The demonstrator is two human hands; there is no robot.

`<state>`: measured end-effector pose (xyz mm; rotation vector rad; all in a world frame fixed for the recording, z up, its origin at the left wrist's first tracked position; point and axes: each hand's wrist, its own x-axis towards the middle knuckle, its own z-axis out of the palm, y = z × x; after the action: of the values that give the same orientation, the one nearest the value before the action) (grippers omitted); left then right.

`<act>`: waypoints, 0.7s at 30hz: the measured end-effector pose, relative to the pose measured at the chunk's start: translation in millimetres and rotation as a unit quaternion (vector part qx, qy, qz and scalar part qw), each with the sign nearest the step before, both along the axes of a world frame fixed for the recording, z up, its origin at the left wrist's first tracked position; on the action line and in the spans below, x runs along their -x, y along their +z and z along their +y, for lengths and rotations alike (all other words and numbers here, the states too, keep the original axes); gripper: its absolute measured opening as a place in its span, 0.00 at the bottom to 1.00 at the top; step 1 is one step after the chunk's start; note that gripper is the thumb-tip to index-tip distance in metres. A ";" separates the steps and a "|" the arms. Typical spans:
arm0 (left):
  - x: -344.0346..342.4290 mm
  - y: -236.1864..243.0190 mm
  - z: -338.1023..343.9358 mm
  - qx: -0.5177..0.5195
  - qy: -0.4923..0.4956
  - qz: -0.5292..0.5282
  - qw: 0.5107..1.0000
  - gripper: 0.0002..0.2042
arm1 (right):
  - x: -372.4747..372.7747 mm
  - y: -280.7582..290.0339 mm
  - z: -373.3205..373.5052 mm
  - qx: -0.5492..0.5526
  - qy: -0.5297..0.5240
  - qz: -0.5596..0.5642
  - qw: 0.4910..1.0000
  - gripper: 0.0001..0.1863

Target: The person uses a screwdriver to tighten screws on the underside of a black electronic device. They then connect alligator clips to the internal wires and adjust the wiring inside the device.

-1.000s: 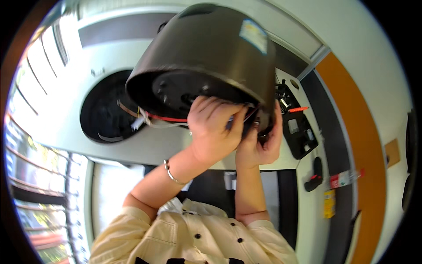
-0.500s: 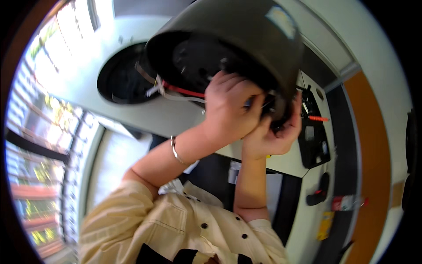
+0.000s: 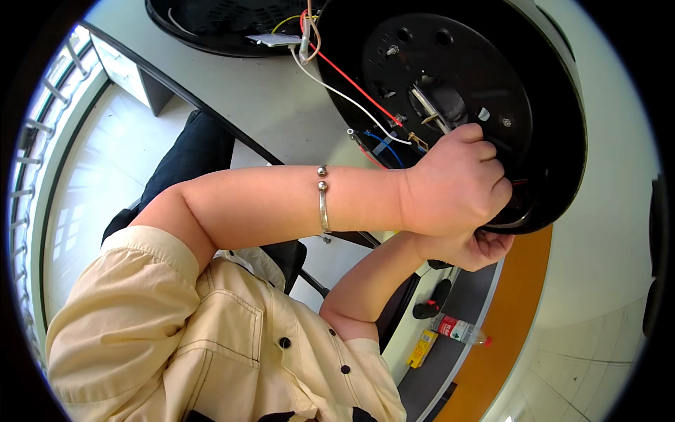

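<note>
A large round black appliance housing [image 3: 562, 141] is tipped with its open side toward me, its inner disc [image 3: 485, 84] showing holes, screws and metal parts. My left hand [image 3: 460, 179], with a metal bangle above the wrist, is closed in a fist inside the opening; whatever its fingers hold is hidden. Just below, my right hand [image 3: 485, 250] is curled at the lower rim, gripping the housing. A red wire [image 3: 355, 81] and a white wire [image 3: 344, 95] run from the opening to a black round base [image 3: 218, 35]. A blue wire [image 3: 387, 145] hangs near my left wrist.
The pale table [image 3: 281, 105] lies beneath the base and housing. Beyond my right arm are a bottle [image 3: 457, 329] with a red cap, a yellow box [image 3: 422, 349] and a black-and-red object [image 3: 432, 299]. A chair's black back stands behind my left arm.
My view has swung round, and the housing appears further right with its inside turned more toward me. Both hands stay at its opening, my left now in a fist.
</note>
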<state>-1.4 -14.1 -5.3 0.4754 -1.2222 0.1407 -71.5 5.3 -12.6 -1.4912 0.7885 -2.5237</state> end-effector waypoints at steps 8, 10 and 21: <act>5.4 -6.6 -12.7 0.067 0.010 0.020 0.998 0.11 | -5.1 2.1 -0.2 -0.037 -0.173 0.034 0.984 0.10; 6.4 -7.4 -12.7 0.075 0.008 0.016 0.997 0.11 | -2.6 2.9 0.9 -0.042 -0.129 0.005 0.991 0.09; 8.7 5.5 -1.8 0.042 -0.026 0.034 0.998 0.11 | 21.3 -0.6 -0.2 -0.043 0.263 -0.056 0.962 0.08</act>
<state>-10.1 -15.9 0.2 0.3728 -1.1566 0.1297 -92.9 5.2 -13.2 -1.3010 0.4075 -2.1220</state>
